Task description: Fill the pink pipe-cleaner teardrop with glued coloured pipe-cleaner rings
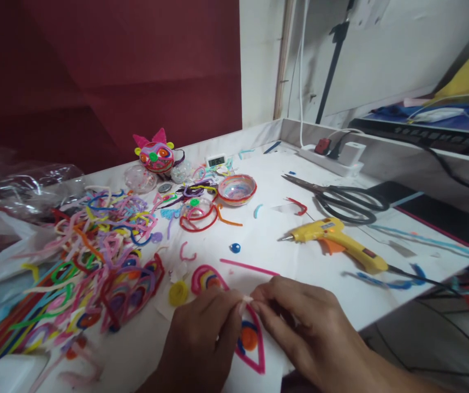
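Note:
My left hand (201, 338) and my right hand (300, 322) meet at the near edge of the white table (267, 240). Their fingertips pinch together on a tiny pale bit, too small to name, just above a pink pipe-cleaner teardrop shape (253, 341) with an orange and blue coil inside. A second pink arched shape (207, 278) with coloured rings lies just behind my left hand, beside a small yellow coil (178, 293). A straight pink pipe-cleaner (248, 267) lies beyond my fingers.
A yellow glue gun (336, 243) lies right of centre, its cord running off the edge. Black scissors (340, 199) lie behind it, near a power strip (332, 158). A heap of coloured pipe-cleaners (99, 251) fills the left. A small woven bowl (237, 189) and a pipe-cleaner cat figure (156, 154) stand further back.

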The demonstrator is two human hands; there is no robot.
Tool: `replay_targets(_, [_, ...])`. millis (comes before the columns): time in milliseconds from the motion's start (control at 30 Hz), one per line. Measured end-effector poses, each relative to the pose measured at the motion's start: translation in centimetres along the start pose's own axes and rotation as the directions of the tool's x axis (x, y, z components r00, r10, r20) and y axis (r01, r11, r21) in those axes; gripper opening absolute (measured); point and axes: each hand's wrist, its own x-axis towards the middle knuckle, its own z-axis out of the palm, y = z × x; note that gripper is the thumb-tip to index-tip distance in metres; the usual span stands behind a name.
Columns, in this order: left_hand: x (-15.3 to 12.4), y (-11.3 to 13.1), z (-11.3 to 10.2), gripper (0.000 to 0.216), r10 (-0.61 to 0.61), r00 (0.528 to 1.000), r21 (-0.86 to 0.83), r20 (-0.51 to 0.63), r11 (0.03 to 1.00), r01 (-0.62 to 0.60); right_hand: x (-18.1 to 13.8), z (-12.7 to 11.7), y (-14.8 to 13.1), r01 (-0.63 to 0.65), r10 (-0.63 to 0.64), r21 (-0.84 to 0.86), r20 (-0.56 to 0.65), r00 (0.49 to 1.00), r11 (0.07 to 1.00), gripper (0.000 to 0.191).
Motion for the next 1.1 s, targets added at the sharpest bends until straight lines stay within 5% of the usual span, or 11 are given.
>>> replay_targets(167, [0.1, 0.3, 0.2, 0.018, 0.035, 0.998, 0.015, -0.052, 0.999, -0.034, -0.6, 0.3, 0.4, 0.191, -0.191, -0.153, 0.017, 0.981, 0.970, 0.019])
replay_targets(333, [0.6, 0.3, -0.2, 0.019, -0.132, 0.991, -0.100, 0.025, 0.986, 0.134, -0.4, 0.0, 0.6, 0.177, -0.171, -0.141, 0.058, 0.984, 0.974, 0.020])
replay_targets(567, [0.8, 0.7, -0.4, 0.011, -0.447, 0.846, -0.254, 0.292, 0.816, 0.519, -0.2, 0.1, 1.0, 0.055, -0.057, -0.058, -0.033, 0.998, 0.997, 0.014])
replay_targets(900, [0.5, 0.6, -0.1, 0.023, -0.371, 0.910, -0.111, 0.183, 0.912, 0.394, -0.4, -0.4, 0.9, 0.136, -0.119, -0.164, 0.110, 0.987, 0.977, 0.026])
replay_targets(1100, [0.9, 1.0, -0.2, 0.014, -0.299, 0.945, -0.092, 0.131, 0.946, 0.312, -0.5, -0.1, 1.2, 0.029, -0.031, -0.099, -0.013, 0.999, 0.995, 0.017])
